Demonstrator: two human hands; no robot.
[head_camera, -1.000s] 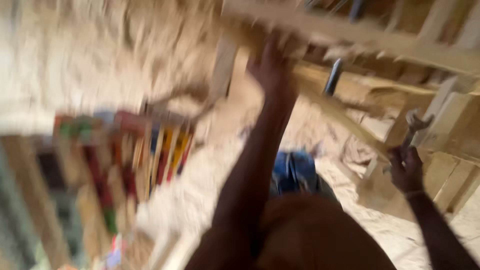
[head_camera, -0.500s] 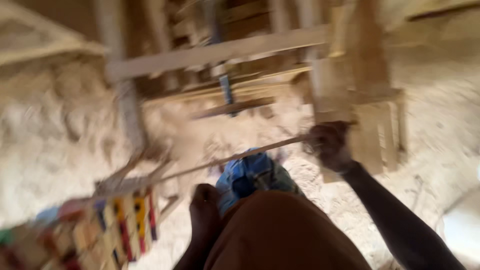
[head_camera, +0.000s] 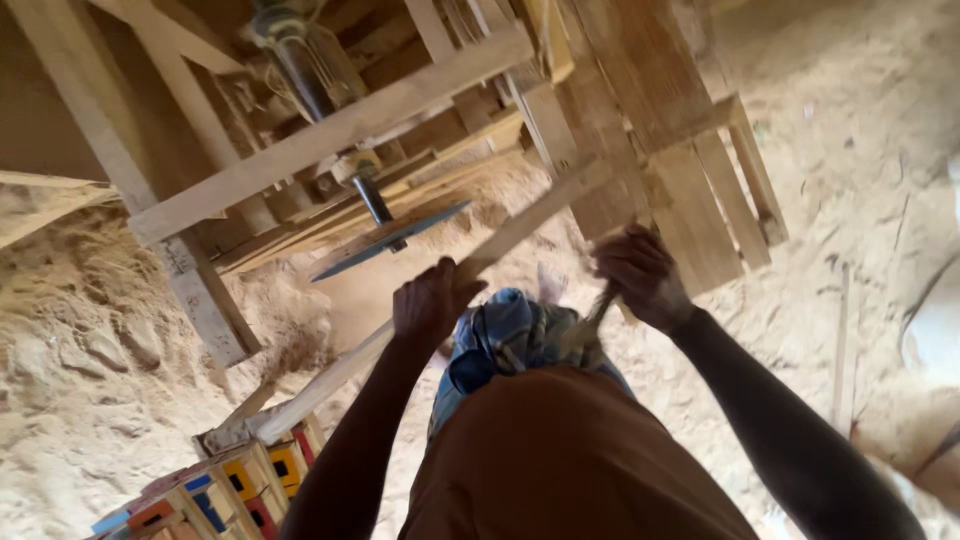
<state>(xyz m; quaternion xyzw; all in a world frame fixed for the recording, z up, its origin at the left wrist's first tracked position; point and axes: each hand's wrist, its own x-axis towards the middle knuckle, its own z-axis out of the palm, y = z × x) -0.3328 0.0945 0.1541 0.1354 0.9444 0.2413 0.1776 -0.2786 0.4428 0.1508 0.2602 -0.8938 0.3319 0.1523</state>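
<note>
Left hand (head_camera: 432, 300): fingers are clamped round a long wooden slat (head_camera: 455, 285), gripped near its middle.
Slat: it is held slanting, low at the left above a painted crate (head_camera: 215, 490), high at the right against the wooden frame (head_camera: 640, 130).
Right hand (head_camera: 640, 278): fingers are closed on a thin tool handle (head_camera: 590, 315), just beside the frame.
Blade (head_camera: 390, 240): a round disc is seen on a shaft, just beyond the slat.
Ground: sawdust (head_camera: 100, 380) is heaped all about.
</note>
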